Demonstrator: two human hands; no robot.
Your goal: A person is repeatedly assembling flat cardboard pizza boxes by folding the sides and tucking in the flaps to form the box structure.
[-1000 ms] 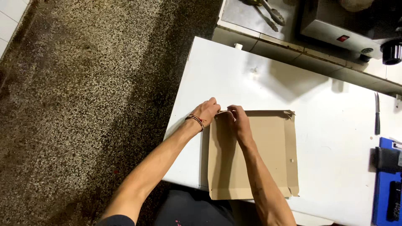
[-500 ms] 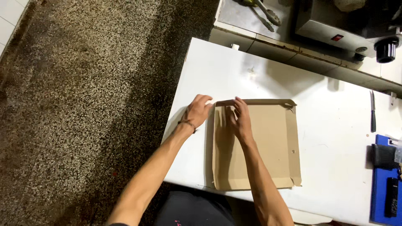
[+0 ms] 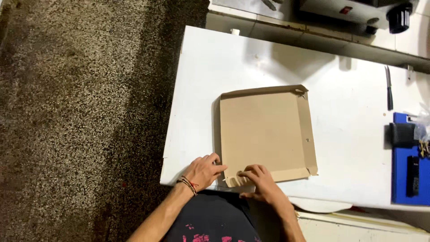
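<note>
At box [image 3: 264, 132] corner, both hands [image 3: 233, 175]
</note>
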